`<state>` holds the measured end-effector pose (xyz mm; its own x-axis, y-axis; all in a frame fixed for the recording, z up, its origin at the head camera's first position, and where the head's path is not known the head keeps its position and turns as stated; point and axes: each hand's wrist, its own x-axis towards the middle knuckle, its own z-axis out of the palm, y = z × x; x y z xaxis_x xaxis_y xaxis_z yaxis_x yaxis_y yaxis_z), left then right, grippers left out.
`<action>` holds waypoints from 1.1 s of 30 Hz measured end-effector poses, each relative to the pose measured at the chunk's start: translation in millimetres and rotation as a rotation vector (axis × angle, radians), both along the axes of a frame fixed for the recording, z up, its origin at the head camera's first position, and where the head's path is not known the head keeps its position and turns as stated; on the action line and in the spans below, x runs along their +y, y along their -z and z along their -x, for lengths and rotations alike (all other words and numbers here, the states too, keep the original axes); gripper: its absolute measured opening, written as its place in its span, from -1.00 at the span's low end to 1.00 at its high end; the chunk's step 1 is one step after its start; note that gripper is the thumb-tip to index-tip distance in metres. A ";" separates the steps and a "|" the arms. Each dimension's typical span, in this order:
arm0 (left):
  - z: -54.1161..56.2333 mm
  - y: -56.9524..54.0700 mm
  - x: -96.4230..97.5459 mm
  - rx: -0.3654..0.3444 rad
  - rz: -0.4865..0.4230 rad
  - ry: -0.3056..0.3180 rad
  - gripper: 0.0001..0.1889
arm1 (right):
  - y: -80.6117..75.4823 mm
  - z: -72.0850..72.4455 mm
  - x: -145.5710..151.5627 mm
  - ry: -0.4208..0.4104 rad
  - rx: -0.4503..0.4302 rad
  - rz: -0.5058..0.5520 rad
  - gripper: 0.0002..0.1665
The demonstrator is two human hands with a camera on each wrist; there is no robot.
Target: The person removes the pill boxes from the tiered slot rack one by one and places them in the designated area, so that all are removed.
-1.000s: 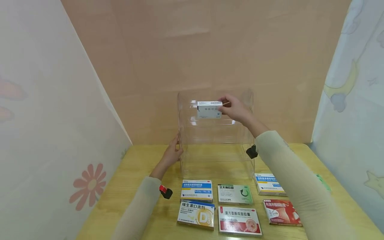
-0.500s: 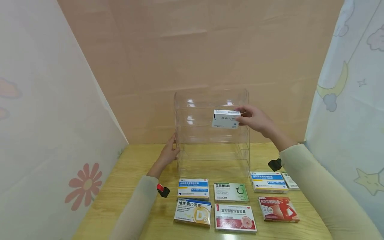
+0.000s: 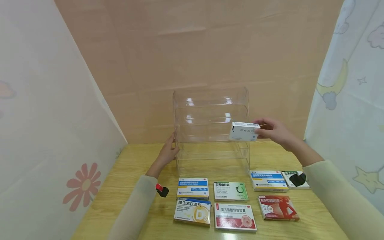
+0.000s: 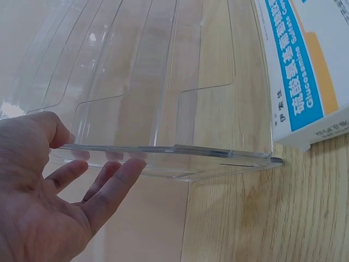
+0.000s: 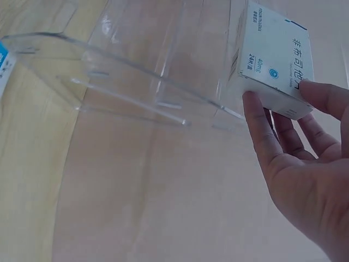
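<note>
A clear acrylic tiered display rack (image 3: 210, 110) stands at the back of the table. My left hand (image 3: 169, 151) grips the edge of its left side panel; in the left wrist view the thumb (image 4: 52, 128) lies on one face and the fingers (image 4: 114, 188) on the other. My right hand (image 3: 276, 133) pinches a white medicine box (image 3: 244, 131) by its right end, in the air in front of the rack's right side. Pale blue-grey print and dark characters show on the box (image 5: 275, 54) in the right wrist view.
On the table in front of the rack lie several medicine boxes: blue-and-white boxes (image 3: 193, 189) (image 3: 269, 181), green-and-white boxes (image 3: 230, 191) (image 3: 295, 176), a vitamin D box (image 3: 192, 212), a red-and-white box (image 3: 235, 217) and a red box (image 3: 278, 208). Fabric walls flank the table.
My right hand has moved the white box down and to the right, from the rack's upper tiers to beside its right edge. The left hand keeps its grip on the rack.
</note>
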<state>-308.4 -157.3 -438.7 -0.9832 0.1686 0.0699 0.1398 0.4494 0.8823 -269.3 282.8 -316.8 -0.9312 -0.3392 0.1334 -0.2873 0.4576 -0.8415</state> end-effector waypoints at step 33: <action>-5.9 0.6 -1.0 -0.028 -0.006 0.010 -0.19 | 81.1 -89.0 173.1 -0.131 -0.420 -0.157 -0.54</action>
